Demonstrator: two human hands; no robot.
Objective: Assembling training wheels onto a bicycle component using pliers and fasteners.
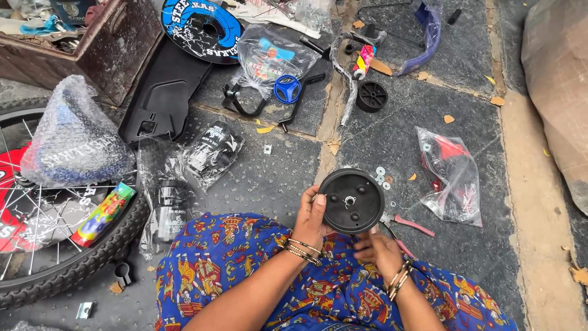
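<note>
Left hand (pixel 311 217) gripping the rim of a small black plastic wheel (pixel 351 201) held above the lap, right hand (pixel 378 248) blurred beneath it, grip unclear, clear bag (pixel 452 175) holding red parts on the stone floor (pixel 392 132), second black wheel (pixel 372 96) beyond, few loose washers (pixel 381 176), pliers (pixel 407 224) just beside

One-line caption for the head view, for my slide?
Left hand holds a small black wheel as right hand reaches beneath it, above pink-handled pliers.

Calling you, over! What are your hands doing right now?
Left hand grips small black wheel. Right hand beneath its rim. Pink-handled pliers, washers beside it.
</note>
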